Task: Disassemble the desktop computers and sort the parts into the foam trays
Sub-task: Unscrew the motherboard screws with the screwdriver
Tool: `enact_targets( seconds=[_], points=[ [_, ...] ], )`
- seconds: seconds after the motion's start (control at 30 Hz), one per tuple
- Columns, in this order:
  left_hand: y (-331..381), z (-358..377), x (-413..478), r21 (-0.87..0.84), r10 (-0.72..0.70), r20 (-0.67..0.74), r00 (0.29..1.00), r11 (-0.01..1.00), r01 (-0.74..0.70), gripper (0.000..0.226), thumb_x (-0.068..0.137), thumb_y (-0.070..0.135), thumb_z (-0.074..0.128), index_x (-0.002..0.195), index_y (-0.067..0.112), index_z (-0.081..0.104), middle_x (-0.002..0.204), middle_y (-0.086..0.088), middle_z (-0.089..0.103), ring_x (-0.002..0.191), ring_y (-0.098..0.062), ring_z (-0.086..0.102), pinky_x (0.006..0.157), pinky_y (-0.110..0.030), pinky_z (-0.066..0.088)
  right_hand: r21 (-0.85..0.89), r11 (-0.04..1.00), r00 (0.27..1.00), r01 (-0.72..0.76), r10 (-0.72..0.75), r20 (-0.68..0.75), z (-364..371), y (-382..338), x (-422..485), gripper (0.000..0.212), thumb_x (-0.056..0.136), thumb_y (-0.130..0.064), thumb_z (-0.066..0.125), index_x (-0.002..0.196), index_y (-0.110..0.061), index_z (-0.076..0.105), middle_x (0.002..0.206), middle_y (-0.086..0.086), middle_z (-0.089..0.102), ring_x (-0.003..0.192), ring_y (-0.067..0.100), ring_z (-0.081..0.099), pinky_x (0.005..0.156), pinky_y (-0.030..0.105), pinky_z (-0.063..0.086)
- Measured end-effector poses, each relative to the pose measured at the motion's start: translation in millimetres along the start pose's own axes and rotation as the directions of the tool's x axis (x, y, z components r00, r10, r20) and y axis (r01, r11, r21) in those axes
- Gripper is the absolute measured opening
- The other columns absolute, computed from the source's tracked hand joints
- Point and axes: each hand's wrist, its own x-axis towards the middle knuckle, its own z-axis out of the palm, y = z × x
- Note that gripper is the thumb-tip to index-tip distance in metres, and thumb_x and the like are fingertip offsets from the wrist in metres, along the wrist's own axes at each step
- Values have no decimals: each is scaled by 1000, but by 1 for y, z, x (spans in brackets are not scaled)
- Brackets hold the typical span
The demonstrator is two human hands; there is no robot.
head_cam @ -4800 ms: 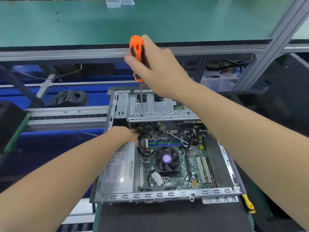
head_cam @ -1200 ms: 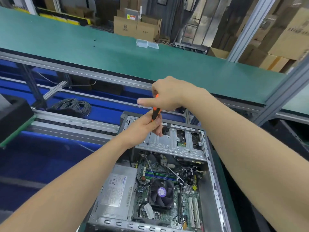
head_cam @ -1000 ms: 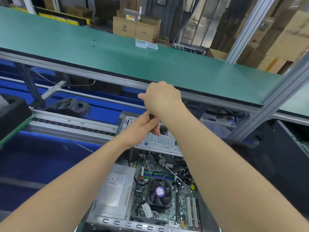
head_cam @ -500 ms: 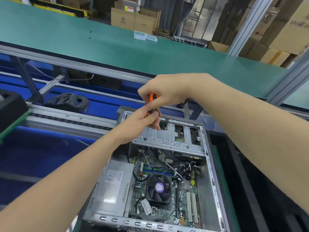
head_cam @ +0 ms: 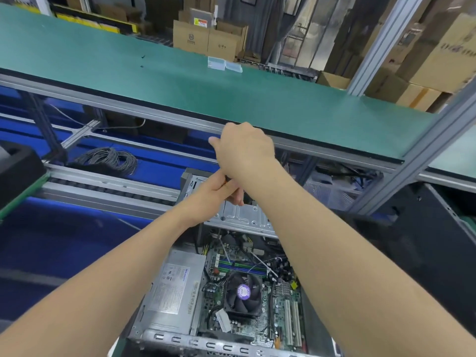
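An open desktop computer case (head_cam: 164, 338) lies in front of me, showing the grey power supply (head_cam: 172, 292), the motherboard (head_cam: 283, 313) and the CPU fan (head_cam: 243, 292). My right hand (head_cam: 244, 148) grips the top of the screwdriver handle, which it almost fully hides. My left hand (head_cam: 219, 189) pinches the screwdriver lower down, just above the thin shaft (head_cam: 224, 208). The shaft's tip stands on the silver drive cage (head_cam: 242, 217) at the far end of the case.
A green workbench shelf (head_cam: 180, 83) runs across above the case, carried by grey aluminium posts (head_cam: 432, 150). A coil of grey cable (head_cam: 108, 158) lies at the left on the blue surface. A black block (head_cam: 18, 171) sits at the far left, a dark panel (head_cam: 425, 240) at the right.
My right hand has turned on top of the handle and now covers the orange grip. The left hand stays pinched on the screwdriver, the tip stays on the drive cage. The view shifted slightly.
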Motion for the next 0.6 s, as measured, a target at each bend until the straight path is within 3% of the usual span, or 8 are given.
enact_targets(
  seconds=[0.03, 0.1, 0.17, 0.23, 0.33, 0.43, 0.6],
  points=[
    [-1, -1, -1, 5, 8, -6, 1000, 1000, -8, 20, 110, 24, 43, 111, 10, 58, 83, 8, 68, 82, -8, 66, 81, -21, 52, 6, 1000, 999, 27, -27, -39, 5, 2, 0, 31, 107, -41, 47, 111, -13, 61, 101, 9, 61, 92, 35, 56, 68, 38, 39],
    [0, -1, -2, 8, 27, -1, 1000, 1000, -27, 14, 109, 29, 44, 110, 21, 55, 83, 9, 68, 84, -10, 67, 82, -21, 52, 22, 995, 994, 97, -96, -55, 8, 11, 2, 16, 104, -27, 52, 103, -13, 59, 88, 8, 53, 84, 35, 50, 69, 38, 38],
    [2, 0, -3, 10, 41, 11, 999, 999, -41, 8, 109, 29, 44, 112, 28, 52, 84, 8, 67, 86, -12, 68, 85, -22, 53, 59, 975, 976, 215, -216, 5, 5, 22, 6, 21, 101, -27, 54, 87, -12, 56, 74, 4, 49, 78, 34, 54, 66, 35, 38],
    [6, 0, -4, 26, 36, 19, 999, 999, -37, 9, 110, 27, 44, 113, 26, 52, 85, 7, 67, 88, -12, 69, 87, -25, 54, 98, 915, 906, 391, -401, 138, -8, 34, 8, 26, 102, -32, 56, 82, -16, 60, 72, 2, 57, 73, 25, 57, 62, 32, 36],
    [12, 0, -8, 30, 7, 28, 1000, 1000, -8, 15, 111, 23, 44, 121, 20, 54, 87, 8, 69, 96, -16, 70, 96, -31, 52, 138, 805, 737, 577, -586, 337, -31, 49, 11, 18, 101, -37, 61, 87, -26, 62, 80, -10, 66, 71, 5, 55, 62, 25, 38],
    [17, -2, -13, 26, -10, 32, 999, 1000, 9, 25, 111, 20, 44, 132, 17, 55, 98, 4, 75, 104, -18, 69, 102, -35, 52, 73, 747, 641, 660, -612, 464, -39, 49, 16, 6, 97, -31, 66, 94, -33, 61, 93, -9, 69, 86, 10, 58, 71, 28, 42],
    [21, -4, -15, -14, -21, -35, 999, 1000, 21, 28, 111, 13, 43, 134, 9, 57, 118, -4, 74, 111, -16, 70, 101, -37, 55, 29, 751, 649, 660, -589, 482, -40, 42, 18, 19, 88, -18, 71, 98, -30, 61, 102, -2, 66, 93, 17, 56, 78, 40, 49]
  ],
)
